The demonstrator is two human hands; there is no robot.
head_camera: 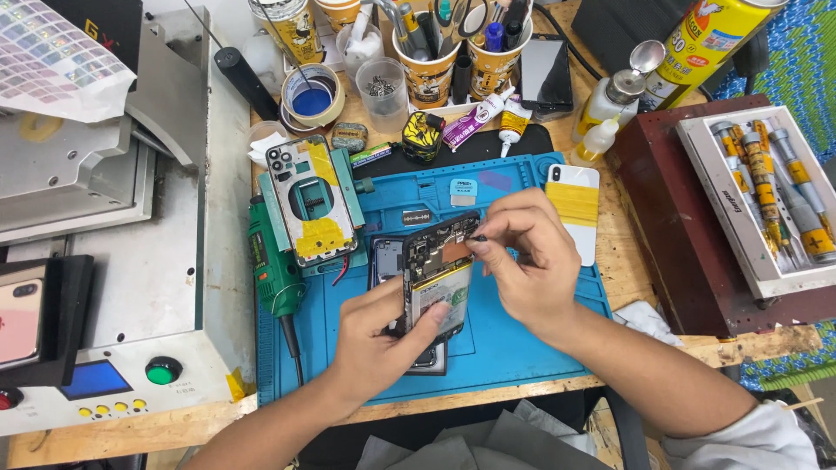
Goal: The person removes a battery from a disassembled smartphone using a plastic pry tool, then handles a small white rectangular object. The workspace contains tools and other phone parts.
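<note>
Nearest, the left hand (374, 339) grips the lower edge of an opened phone (438, 277) — thumb pressed on its battery, fingers curled behind — holding it tilted above the blue work mat (522, 335). The right hand (522, 261) arches over the phone's top, fingertips pinched on a small dark part (478, 237) at its upper right corner. Right of that hand lies a white phone back (576, 209) banded with yellow tape. Farther right, a white tray of screwdrivers (766, 196); at the far right corner, a yellow spray can (710, 39).

A cluttered wooden workbench (122, 431) under bright, seemingly overhead light.
</note>
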